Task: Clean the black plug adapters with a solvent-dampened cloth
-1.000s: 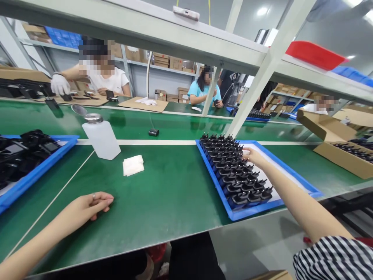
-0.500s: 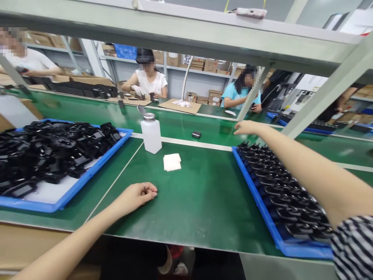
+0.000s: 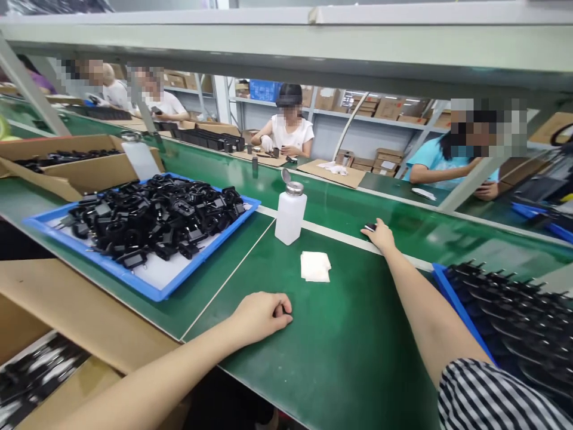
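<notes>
My right hand [image 3: 380, 234] reaches across the green bench top [image 3: 349, 334] and lies over a small black part [image 3: 369, 227] by the white line, its fingers curled round it. My left hand [image 3: 262, 313] rests on the mat near the front edge with the fingers curled in a loose fist; nothing shows inside it. Between my hands lies a folded white cloth [image 3: 316, 266]. A white plastic dispenser bottle [image 3: 290, 212] with a metal cap stands just left of my right hand.
A blue tray [image 3: 147, 285] heaped with black parts sits at the left; another blue tray [image 3: 456, 304] with rows of black parts at the right. Cardboard boxes [image 3: 67, 173] stand far left. Several people work across the green belt. A grey shelf frame [image 3: 286, 42] runs overhead.
My view has swung to the left. My right hand left the right tray, passed over the belt and came down on the small black part. My left hand stayed put.
</notes>
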Demonstrator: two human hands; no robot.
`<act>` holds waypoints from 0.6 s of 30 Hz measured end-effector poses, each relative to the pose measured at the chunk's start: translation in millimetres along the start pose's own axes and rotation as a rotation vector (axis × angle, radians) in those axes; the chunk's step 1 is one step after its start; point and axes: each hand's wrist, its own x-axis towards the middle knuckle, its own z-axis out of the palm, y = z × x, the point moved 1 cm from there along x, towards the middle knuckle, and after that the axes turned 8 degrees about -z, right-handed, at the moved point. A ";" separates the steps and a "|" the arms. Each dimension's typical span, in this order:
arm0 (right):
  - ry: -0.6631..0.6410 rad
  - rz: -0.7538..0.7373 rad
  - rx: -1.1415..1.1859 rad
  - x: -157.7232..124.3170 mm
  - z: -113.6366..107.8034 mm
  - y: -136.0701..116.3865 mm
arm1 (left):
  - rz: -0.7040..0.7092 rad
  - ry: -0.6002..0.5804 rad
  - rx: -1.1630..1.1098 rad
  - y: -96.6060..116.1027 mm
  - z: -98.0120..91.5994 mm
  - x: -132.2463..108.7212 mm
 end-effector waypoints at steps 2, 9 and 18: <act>0.070 0.035 0.071 -2.8 1.1 -7.6 | 0.013 0.000 -0.025 -1.1 -0.7 1.2; 0.050 -0.356 0.582 -74.4 10.3 -102.0 | -0.059 0.052 -0.287 -11.3 -2.2 10.8; -0.416 -0.605 0.274 -167.3 30.8 -148.0 | -0.165 0.352 -0.072 -9.8 -6.1 0.2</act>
